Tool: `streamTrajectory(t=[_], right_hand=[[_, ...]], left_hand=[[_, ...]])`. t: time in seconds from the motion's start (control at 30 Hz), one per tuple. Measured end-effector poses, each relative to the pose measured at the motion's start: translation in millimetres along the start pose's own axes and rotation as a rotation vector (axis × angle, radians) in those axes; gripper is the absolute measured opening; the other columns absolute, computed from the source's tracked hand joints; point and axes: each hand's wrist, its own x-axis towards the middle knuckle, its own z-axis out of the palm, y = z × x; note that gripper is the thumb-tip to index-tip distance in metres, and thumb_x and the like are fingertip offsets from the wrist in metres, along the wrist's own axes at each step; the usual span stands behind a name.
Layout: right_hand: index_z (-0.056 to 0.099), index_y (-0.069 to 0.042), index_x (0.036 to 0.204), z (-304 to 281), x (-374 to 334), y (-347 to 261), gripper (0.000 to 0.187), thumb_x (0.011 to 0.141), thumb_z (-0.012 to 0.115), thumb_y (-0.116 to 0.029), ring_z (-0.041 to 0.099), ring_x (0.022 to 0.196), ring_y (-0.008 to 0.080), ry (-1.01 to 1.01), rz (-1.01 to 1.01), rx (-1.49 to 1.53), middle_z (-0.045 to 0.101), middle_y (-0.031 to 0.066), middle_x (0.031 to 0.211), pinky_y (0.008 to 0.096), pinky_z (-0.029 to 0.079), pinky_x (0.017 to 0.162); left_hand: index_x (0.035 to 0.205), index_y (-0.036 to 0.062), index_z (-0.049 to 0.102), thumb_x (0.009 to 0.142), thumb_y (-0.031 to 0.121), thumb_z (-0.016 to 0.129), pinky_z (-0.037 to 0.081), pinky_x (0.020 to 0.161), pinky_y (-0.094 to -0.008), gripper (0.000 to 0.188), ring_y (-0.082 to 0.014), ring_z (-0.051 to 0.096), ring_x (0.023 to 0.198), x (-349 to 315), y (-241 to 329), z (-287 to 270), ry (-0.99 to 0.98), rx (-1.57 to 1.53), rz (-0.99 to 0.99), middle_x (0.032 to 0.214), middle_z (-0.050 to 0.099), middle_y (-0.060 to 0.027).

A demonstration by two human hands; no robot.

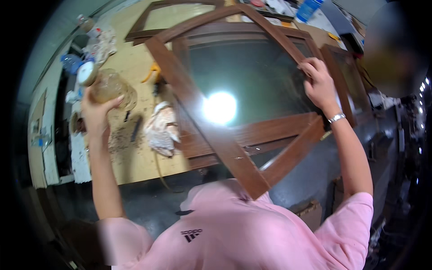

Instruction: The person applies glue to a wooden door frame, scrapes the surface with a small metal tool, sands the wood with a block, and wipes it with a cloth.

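My left hand is closed around a clear plastic bottle with a white cap and yellowish-brown contents, tipped on its side over the left part of the workbench. My right hand grips the right side rail of a brown wooden frame. That frame is tilted, its near corner close to my chest. Beneath it lies another brown wooden frame with a glass pane, which reflects a bright light. Beside the frames, a stained white cloth and an orange-handled tool rest on the bench.
The yellowish bench top has dark specks and small dark pieces on it. At the back left are crumpled rags and a blue-tinted bottle. More wooden frames lie at the back; a blue bottle stands behind right.
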Motion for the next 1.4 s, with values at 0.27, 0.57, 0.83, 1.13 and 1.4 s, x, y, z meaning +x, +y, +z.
streamTrajectory(t=[0.27, 0.57, 0.83, 1.13, 1.4], right_hand=[[0.065, -0.007, 0.105, -5.1, 2.7, -7.0, 0.036, 0.076, 0.053, 0.008, 0.061, 0.106, 0.0304, -0.02, 0.008, -0.002, 0.062, 0.0065, 0.112, 0.0416, 0.054, 0.084], [0.064, -0.004, 0.106, -5.0, 4.3, -6.8, 0.037, 0.075, 0.052, 0.011, 0.06, 0.107, 0.0337, -0.055, 0.029, 0.027, 0.061, 0.0106, 0.114, 0.0424, 0.051, 0.091], [0.064, -0.006, 0.106, -5.7, 2.2, -6.6, 0.036, 0.075, 0.052, 0.007, 0.061, 0.107, 0.032, -0.042, 0.019, 0.005, 0.062, 0.0081, 0.114, 0.0425, 0.053, 0.087], [0.065, -0.01, 0.106, -3.2, 1.8, 0.7, 0.035, 0.076, 0.056, 0.005, 0.061, 0.104, 0.028, -0.018, -0.02, -0.014, 0.062, 0.0047, 0.11, 0.0409, 0.057, 0.082], [0.066, -0.012, 0.105, 1.7, -6.1, 7.8, 0.032, 0.078, 0.058, 0.002, 0.061, 0.104, 0.0265, -0.013, -0.002, -0.031, 0.062, 0.0038, 0.108, 0.0407, 0.058, 0.079]], left_hand=[[0.133, 0.0001, 0.057, 0.064, -0.005, 0.089, 0.049, 0.102, -0.0362, 0.077, -0.0254, 0.064, 0.116, 87.9, -150.5, -42.5, 0.432, 0.058, 0.006, 0.129, 0.064, -0.012], [0.127, -0.0024, 0.06, 0.075, 0.013, 0.088, 0.051, 0.096, -0.0384, 0.061, -0.0272, 0.067, 0.109, 59.7, -203.7, -81.6, 0.428, 0.53, -0.135, 0.12, 0.069, -0.0164], [0.111, 0.0031, 0.07, 0.08, 0.005, 0.077, 0.054, 0.083, -0.0415, 0.031, -0.0283, 0.07, 0.09, -81.5, -191.0, -14.4, 0.095, 0.887, 0.006, 0.095, 0.071, -0.0123], [0.101, 0.0074, 0.07, 0.078, 0.002, 0.079, 0.053, 0.071, -0.0388, 0.025, -0.0237, 0.069, 0.077, -58.1, -206.2, -22.3, -0.043, 0.789, -0.342, 0.082, 0.071, -0.0068], [0.102, 0.0068, 0.068, 0.078, 0.003, 0.078, 0.054, 0.071, -0.038, 0.026, -0.0233, 0.071, 0.078, -56.1, -200.0, -8.6, -0.008, 1.017, -0.288, 0.083, 0.072, -0.0063]])
